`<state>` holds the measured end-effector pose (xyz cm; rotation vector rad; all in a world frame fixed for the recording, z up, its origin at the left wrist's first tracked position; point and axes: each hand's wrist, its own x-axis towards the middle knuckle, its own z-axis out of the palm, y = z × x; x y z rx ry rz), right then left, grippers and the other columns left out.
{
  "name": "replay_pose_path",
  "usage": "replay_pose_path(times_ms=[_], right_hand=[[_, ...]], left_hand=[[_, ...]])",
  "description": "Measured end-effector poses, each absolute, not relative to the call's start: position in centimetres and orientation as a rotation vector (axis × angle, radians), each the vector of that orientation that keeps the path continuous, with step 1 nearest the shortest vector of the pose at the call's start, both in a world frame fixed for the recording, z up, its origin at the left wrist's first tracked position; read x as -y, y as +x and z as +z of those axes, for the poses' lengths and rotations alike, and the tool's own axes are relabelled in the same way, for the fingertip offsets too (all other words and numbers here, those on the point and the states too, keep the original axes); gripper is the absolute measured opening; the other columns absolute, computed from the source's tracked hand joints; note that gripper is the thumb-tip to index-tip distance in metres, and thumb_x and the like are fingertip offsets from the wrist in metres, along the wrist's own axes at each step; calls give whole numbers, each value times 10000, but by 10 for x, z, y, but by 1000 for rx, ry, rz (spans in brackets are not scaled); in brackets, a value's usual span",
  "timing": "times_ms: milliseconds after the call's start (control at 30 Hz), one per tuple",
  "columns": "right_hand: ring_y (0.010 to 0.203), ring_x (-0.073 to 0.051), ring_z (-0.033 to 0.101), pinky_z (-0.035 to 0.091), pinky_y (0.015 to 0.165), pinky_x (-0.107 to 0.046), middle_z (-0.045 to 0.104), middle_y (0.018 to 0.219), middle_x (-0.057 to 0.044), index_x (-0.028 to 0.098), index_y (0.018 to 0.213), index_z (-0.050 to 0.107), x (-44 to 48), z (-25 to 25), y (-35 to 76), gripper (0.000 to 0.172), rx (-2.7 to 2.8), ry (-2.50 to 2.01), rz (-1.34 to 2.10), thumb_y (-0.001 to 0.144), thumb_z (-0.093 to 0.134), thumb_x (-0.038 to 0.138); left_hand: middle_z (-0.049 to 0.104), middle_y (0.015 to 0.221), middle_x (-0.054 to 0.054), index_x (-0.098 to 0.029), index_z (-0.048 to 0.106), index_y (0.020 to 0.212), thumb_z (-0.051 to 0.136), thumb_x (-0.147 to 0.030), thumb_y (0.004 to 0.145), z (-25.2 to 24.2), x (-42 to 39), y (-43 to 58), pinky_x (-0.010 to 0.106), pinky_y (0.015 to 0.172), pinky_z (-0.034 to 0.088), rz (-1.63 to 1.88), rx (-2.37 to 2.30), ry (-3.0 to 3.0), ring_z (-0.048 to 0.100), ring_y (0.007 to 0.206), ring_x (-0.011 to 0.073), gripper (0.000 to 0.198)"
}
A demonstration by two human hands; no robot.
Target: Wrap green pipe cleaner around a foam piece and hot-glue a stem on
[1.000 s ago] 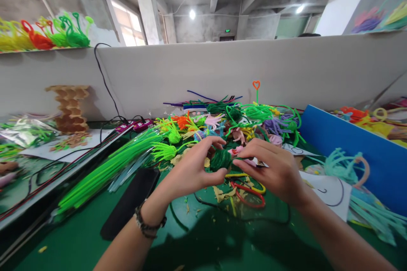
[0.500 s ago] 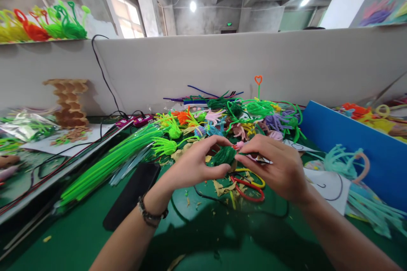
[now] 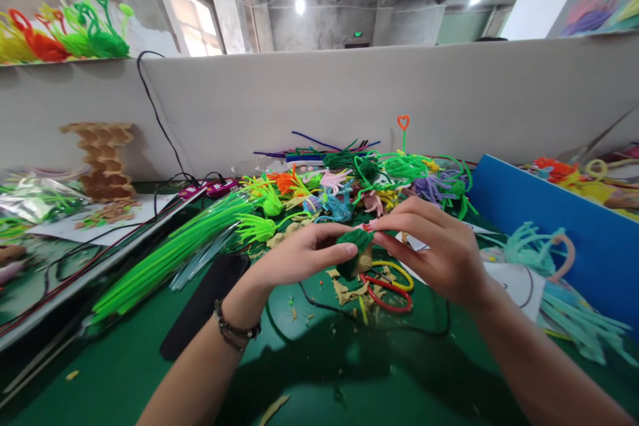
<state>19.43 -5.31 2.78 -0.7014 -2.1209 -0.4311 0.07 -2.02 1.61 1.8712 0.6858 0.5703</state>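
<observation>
My left hand (image 3: 294,258) and my right hand (image 3: 433,249) meet over the green table (image 3: 319,373), both pinching a small dark green fuzzy pipe-cleaner piece (image 3: 353,247). The left thumb and fingers grip its left side; the right fingertips hold its upper right end, where a bit of pink shows. A dark beaded bracelet (image 3: 235,327) sits on my left wrist. Just below the hands lie red and yellow pipe-cleaner loops (image 3: 391,287) and tan scraps.
Behind the hands is a heap of coloured pipe-cleaner shapes (image 3: 369,180). A bundle of bright green pipe cleaners (image 3: 170,256) and a black phone (image 3: 207,301) lie at left. A blue panel (image 3: 549,219) and teal pieces (image 3: 544,259) stand at right. A white partition (image 3: 319,100) backs the table.
The hands have shifted slightly up and to the right, and the green piece has turned in my fingers, now hanging lower below the left thumb. The camera tilted a little.
</observation>
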Motion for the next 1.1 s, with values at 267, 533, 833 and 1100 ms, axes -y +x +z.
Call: replay_pose_path(times_ms=[267,533,833,1100], right_hand=[[628,-122,517,443,561,-243,552,667,-36,155,803,564,52,24,197,22,2131,-704,-639,786,578,151],[591,-120,503,411,533,-240,538,628,-21,170,721,552,57,24,192,80,2119,-794,-679,799,548,184],[601,-115,496,404,539,-237,531,636,-17,169,667,530,59,24,188,130,2114,-847,-471,796,534,172],[649,-76,505,422,559,-188,563,732,-15,159,831,567,58,33,197,106,2113,-765,-171,780,526,75]], left_hand=[[598,876,39,-151,610,1027,470,-351,807,17,19,-1,254,715,417,609,-648,2001,502,819,153,328],[582,958,44,-184,593,1074,554,-351,780,16,18,-1,276,781,410,680,-634,2129,516,882,164,340],[575,971,46,-199,588,1093,603,-336,755,18,19,-4,283,807,412,780,-636,2238,518,905,167,365],[601,1065,59,-188,523,1188,467,-351,839,18,20,-5,283,829,437,634,-544,2046,543,956,173,389]])
